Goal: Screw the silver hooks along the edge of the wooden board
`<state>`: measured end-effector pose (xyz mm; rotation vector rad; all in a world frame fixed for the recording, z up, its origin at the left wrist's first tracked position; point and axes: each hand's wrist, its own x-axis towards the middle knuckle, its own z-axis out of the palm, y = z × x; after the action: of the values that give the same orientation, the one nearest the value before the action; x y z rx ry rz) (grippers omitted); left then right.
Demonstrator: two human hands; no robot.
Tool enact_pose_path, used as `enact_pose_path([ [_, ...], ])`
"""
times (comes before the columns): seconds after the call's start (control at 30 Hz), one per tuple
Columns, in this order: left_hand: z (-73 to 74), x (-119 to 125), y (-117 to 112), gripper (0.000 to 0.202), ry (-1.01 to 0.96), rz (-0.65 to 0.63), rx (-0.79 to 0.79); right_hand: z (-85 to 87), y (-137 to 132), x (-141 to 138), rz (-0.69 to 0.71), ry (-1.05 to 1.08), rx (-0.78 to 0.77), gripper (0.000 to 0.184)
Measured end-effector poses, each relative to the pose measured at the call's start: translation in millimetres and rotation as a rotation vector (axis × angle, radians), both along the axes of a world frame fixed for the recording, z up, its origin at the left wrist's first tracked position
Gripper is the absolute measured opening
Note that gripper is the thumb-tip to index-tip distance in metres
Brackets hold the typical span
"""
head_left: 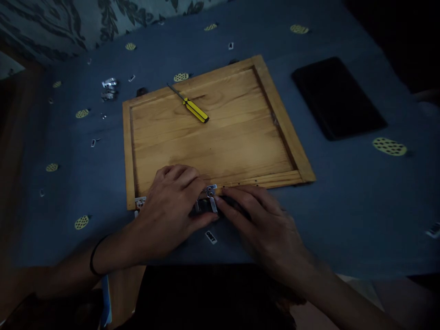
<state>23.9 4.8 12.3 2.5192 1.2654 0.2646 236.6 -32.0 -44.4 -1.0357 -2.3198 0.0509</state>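
Note:
A framed wooden panel (pixel 213 142), like a cabinet door, lies flat in front of me. At its near edge sits a metal hinge (pixel 211 192) with its arm pointing towards me. My left hand (pixel 172 206) reaches over the edge, fingers curled and thumb against the hinge. From the right, my right hand (pixel 264 220) presses its bent fingers close together, one fingertip at the hinge arm; its thumb is hidden. A second hinge (pixel 140 202) shows at the panel's near left corner, partly behind my left hand. A yellow and black screwdriver (pixel 195 110) rests on the panel.
A blue patterned cloth (pixel 343 197) covers the table. Several loose hinges (pixel 109 89) lie at the back left, with small screws (pixel 103 116) nearby. A dark flat tablet-like slab (pixel 338 98) lies right of the panel. Dark pieces (pixel 141 92) poke out at the panel's far edge.

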Motion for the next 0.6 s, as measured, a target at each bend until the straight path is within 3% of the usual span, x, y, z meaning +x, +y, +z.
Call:
enact_pose_path([
  [0.6, 1.0, 1.3, -0.7, 0.032, 0.006, -0.004, 0.016, -0.9, -0.2, 2.2, 0.02, 0.033, -0.068, 0.036],
])
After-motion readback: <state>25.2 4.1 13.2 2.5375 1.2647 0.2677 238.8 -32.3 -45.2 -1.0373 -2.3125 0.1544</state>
